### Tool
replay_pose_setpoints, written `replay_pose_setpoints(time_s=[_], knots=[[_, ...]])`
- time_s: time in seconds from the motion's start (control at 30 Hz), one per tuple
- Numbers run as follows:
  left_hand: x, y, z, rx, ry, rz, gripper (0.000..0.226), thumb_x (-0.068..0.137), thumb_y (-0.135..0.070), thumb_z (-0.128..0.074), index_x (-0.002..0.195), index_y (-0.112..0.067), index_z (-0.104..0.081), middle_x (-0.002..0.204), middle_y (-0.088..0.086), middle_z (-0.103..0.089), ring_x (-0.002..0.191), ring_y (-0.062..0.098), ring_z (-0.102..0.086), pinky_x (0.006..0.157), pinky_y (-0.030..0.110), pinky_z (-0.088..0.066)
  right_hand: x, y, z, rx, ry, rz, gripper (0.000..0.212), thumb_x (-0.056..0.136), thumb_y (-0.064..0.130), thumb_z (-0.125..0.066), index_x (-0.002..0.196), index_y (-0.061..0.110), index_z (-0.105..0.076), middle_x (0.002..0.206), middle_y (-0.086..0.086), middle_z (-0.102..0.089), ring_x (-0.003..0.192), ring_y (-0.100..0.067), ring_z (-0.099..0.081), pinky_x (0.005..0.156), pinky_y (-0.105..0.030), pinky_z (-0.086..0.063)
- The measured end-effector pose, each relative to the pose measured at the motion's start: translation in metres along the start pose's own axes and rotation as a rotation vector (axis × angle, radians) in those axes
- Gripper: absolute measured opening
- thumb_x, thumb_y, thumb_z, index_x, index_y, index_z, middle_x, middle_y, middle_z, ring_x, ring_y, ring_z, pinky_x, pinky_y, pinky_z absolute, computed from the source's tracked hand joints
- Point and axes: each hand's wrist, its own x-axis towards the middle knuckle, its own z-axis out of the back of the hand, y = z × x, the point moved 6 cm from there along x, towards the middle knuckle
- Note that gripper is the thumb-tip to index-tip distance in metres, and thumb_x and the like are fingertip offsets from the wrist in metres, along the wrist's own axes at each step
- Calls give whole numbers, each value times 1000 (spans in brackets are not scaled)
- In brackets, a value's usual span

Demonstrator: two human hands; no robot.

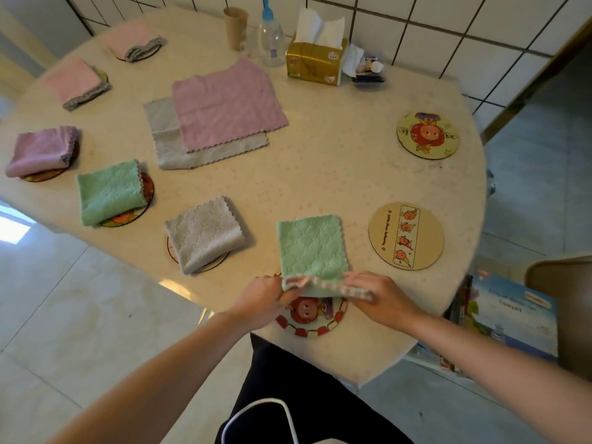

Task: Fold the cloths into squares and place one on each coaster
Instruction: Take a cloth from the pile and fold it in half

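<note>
Your left hand and right hand each pinch a near corner of the green cloth, fingers curled round the near edge. That edge is lifted, pink-check underside showing; the rest lies flat on the table, folded to roughly a square. It sits just beyond the red-bordered coaster, and its near edge overlaps the coaster's far rim. The coaster's top part is hidden by cloth and fingers.

Two coasters are bare on your right: the tan strip-print coaster and the round cartoon coaster, well apart from the cloth.

On your left, five coasters are mostly covered, only slivers of rim visible: grey folded cloth, second green folded cloth, purple folded cloth, which is bunched rather than square, and two pink ones, near pink cloth and far pink cloth. Coaster prints under them can't be made out.

Mid-table, an unfolded pink cloth lies on top of an unfolded grey cloth, hiding most of it.

At the far edge: paper cup, clear bottle with its top cut off by the frame, tissue box. The small clutter right of the box is too blurred to identify.
</note>
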Motion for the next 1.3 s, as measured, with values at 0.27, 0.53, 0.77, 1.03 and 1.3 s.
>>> replay_pose_setpoints(time_s=[0.27, 0.53, 0.77, 1.03, 1.3], knots=[[33, 23, 5, -671, -106, 359, 24, 91, -32, -61, 100, -10, -68, 83, -1, -69, 72, 15, -66, 58, 27, -55, 41, -17, 14, 280, -156, -369, 27, 96, 30, -47, 83, 8, -56, 74, -9, -57, 62, -15, -49, 57, -32, -39], [53, 38, 13, -482, -233, 440, 27, 93, -40, -53, 93, -13, -60, 86, 8, -67, 75, 26, -64, 59, 38, -50, 69, -22, 15, 58, -201, -442, 28, 99, 32, -39, 73, 21, -40, 59, 4, -42, 51, -12, -38, 50, -32, -30], [60, 49, 10, -383, -273, 565, 31, 91, -43, -56, 99, -13, -56, 90, 6, -63, 73, 21, -62, 61, 36, -54, 81, -25, 14, -132, -173, -560, 29, 99, 34, -38, 87, 13, -54, 65, 3, -51, 50, -12, -43, 46, -27, -34], [58, 22, 24, 297, -418, 41, 45, 86, -19, -61, 129, -21, -49, 122, 3, -50, 99, 24, -52, 73, 34, -51, 78, -22, 21, -203, -252, -612, 21, 94, 37, -48, 97, 16, -52, 78, 4, -58, 61, -14, -55, 48, -29, -46], [63, 25, 22, -152, -296, 308, 51, 88, -13, -57, 136, -24, -45, 141, 2, -35, 120, 23, -38, 98, 27, -39, 82, -17, 8, 70, -112, -785, 47, 88, 42, -56, 116, 4, -49, 73, 3, -52, 53, -9, -45, 45, -23, -33]])
